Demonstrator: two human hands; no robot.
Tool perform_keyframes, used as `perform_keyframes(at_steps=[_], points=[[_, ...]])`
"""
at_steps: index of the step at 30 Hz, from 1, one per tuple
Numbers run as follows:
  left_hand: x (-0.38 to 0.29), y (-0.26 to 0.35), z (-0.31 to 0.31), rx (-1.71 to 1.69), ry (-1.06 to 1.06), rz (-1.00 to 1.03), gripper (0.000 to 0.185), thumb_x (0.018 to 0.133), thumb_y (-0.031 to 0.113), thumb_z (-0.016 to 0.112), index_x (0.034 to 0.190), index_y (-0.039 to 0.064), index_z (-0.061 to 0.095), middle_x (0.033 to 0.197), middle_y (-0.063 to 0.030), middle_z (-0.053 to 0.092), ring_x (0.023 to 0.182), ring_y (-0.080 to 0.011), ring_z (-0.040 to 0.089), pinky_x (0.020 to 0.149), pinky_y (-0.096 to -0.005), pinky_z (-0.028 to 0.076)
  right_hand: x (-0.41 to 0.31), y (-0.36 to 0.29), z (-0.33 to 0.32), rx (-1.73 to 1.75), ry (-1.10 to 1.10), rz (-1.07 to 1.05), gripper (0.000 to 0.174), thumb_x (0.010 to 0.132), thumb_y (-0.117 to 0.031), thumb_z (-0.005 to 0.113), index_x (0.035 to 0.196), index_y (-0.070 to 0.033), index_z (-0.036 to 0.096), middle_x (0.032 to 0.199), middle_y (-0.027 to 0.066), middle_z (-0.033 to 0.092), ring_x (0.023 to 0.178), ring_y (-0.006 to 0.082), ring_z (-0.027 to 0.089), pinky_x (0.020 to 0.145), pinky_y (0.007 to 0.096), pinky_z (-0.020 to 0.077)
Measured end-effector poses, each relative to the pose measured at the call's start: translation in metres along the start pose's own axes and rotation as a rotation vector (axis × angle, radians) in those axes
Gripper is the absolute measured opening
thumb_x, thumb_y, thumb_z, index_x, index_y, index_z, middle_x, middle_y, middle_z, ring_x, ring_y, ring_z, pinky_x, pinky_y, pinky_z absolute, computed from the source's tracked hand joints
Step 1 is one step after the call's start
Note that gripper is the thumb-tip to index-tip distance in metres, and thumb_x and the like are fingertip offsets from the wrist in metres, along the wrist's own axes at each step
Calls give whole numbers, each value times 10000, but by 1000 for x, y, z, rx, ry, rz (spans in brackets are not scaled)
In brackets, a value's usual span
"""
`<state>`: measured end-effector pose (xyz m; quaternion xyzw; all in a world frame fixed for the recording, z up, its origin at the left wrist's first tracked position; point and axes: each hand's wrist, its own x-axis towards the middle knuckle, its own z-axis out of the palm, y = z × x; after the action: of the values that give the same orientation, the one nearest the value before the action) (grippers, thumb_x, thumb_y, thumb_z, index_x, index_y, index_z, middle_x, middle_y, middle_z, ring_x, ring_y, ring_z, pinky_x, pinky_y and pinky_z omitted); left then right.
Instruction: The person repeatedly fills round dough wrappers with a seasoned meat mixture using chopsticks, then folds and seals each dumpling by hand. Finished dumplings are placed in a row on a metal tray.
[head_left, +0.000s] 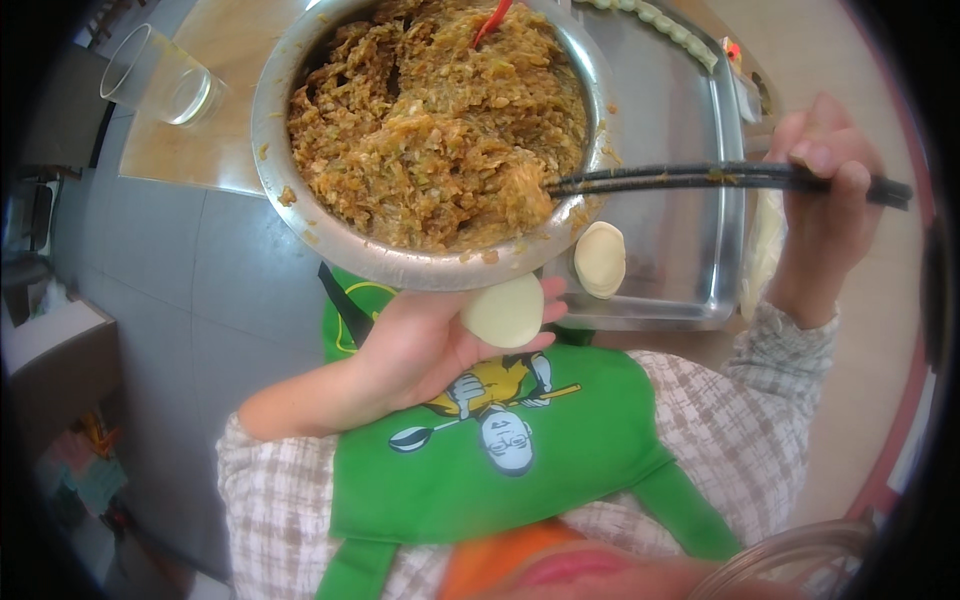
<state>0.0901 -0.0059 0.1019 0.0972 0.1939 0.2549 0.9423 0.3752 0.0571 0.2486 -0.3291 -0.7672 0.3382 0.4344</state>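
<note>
My left hand (427, 341) is palm up just below the rim of a metal bowl, with a round dough wrapper (504, 311) lying flat across its palm and fingers. My right hand (832, 172) grips a pair of black chopsticks (675, 178), whose tips reach over the rim into minced filling (442, 135). The filling heaps up in the large metal bowl (337, 259), and bits of it stick to the rim. A small stack of dough wrappers (600, 259) rests on a metal tray (667, 112) right of the bowl. Something red stands in the filling at the top.
A row of pleated dumplings (660, 26) lies along the tray's far end. On the wooden table (180, 154) at the left, a clear glass (157, 79) appears tilted. Small packages (742, 82) lie beyond the tray's right edge. A green apron covers my front.
</note>
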Motion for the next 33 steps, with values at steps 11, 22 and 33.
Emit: perform_keyframes(at_steps=[11,22,33], points=[[-8,7,5,35,25,62,499,1049,257,333,1402,-95,321,1393,-275,442,1269,-366,502,1049,-473,465,-3,40,8,250,17,151,297,961,-247,603,877,34,646,787,79,517,723,233,566,617,331,485],[-15,12,4,-35,-29,163,532,1042,266,236,1450,-74,277,1470,-263,362,1331,-392,422,1093,-486,401,-34,66,35,642,141,416,287,991,-232,556,865,15,631,820,77,523,710,220,572,588,307,494],[-5,2,-5,-127,-26,123,531,1052,307,278,1392,-93,356,1441,-284,381,1326,-389,429,1078,-467,426,-45,45,20,367,129,183,329,986,-274,553,863,23,623,798,90,510,659,211,533,521,303,490]])
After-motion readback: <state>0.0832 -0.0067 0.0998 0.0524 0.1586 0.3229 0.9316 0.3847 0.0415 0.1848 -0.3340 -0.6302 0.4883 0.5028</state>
